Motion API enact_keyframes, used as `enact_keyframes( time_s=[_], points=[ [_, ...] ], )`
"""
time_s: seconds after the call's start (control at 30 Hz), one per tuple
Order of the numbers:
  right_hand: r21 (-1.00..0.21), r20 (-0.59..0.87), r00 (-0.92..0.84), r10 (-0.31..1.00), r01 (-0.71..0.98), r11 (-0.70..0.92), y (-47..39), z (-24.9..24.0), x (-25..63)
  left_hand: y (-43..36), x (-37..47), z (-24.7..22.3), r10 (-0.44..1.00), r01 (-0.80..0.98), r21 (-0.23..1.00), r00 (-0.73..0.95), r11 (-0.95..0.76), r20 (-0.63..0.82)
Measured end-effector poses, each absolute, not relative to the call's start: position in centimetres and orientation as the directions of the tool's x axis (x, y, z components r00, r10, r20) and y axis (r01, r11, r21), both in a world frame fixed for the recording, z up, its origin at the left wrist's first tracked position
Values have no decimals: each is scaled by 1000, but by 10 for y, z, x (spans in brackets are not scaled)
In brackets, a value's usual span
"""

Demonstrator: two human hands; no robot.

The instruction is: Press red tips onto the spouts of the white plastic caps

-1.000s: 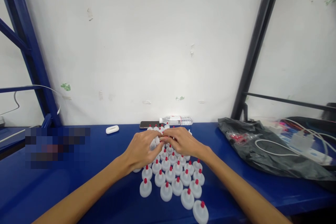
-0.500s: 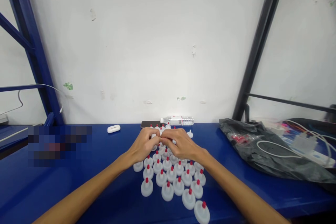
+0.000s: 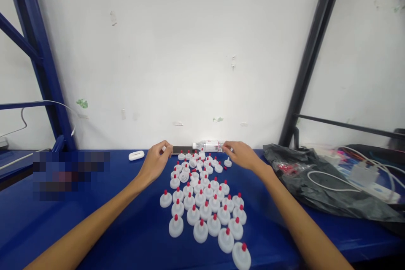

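Observation:
My left hand (image 3: 156, 160) is at the back of the blue table (image 3: 123, 202), thumb and fingers closed at the left end of a dark phone (image 3: 183, 150). Opposite it, my right hand (image 3: 239, 154) has its fingers closed around the base end of a clear water bottle (image 3: 209, 146) lying on its side, and hides that end. Between my forearms stand many white, round, cone-topped caps with red tips, such as this front cap (image 3: 241, 255). A few in the middle are tipped over, among them an upturned cap (image 3: 184, 176). Another white cap (image 3: 228, 162) near my right hand shows no red tip.
A white oval case (image 3: 136, 155) lies left of my left hand. At the right, a dark plastic bag (image 3: 332, 190) carries a white cable and a small bag of red pieces (image 3: 289, 168). Metal frame posts rise on both sides before the white wall (image 3: 202, 59).
My hands were together over the middle of the caps and have moved apart, left to the phone and right to the bottle. The caps between them are now uncovered.

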State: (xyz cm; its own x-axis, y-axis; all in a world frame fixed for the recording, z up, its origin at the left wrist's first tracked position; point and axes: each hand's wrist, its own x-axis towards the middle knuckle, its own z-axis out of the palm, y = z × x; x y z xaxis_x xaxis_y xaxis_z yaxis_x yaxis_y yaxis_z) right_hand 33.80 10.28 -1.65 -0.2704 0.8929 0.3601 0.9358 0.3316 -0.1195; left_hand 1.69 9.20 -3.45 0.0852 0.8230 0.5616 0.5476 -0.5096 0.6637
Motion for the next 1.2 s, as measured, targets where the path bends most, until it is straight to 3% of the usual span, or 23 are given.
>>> enact_keyframes(
  time_s=[0.13, 0.3, 0.47, 0.6, 0.73, 0.83, 0.97, 1.2],
  points=[
    [-140, 136, -225, 965, 960, 244, 110, -26, 348, 102, 13, -46, 811, 707, 550, 57, -444, 582],
    [-212, -111, -181, 977, 965, 155, 117, -35, 362, 102, 14, -51, 787, 781, 426, 132, -457, 602],
    [-265, -219, -158, 963, 959, 97, 122, -44, 366, 96, 20, -51, 754, 780, 354, 217, -516, 620],
    [-261, -151, -166, 974, 958, 123, 121, -40, 364, 93, 23, -52, 732, 766, 326, 262, -554, 629],
    [-238, 55, -207, 977, 947, 214, 112, -28, 352, 88, 27, -49, 713, 746, 316, 291, -587, 638],
    [-389, 235, -334, 913, 828, 403, 100, -20, 333, 84, 30, -48, 695, 722, 301, 336, -624, 636],
    [-676, 331, -506, 796, 462, 574, 81, -19, 300, 79, 34, -48, 626, 682, 215, 441, -700, 643],
    [-722, 411, -521, 748, 315, 617, 64, -40, 257, 70, 40, -52, 498, 594, 89, 572, -799, 651]
  ],
)
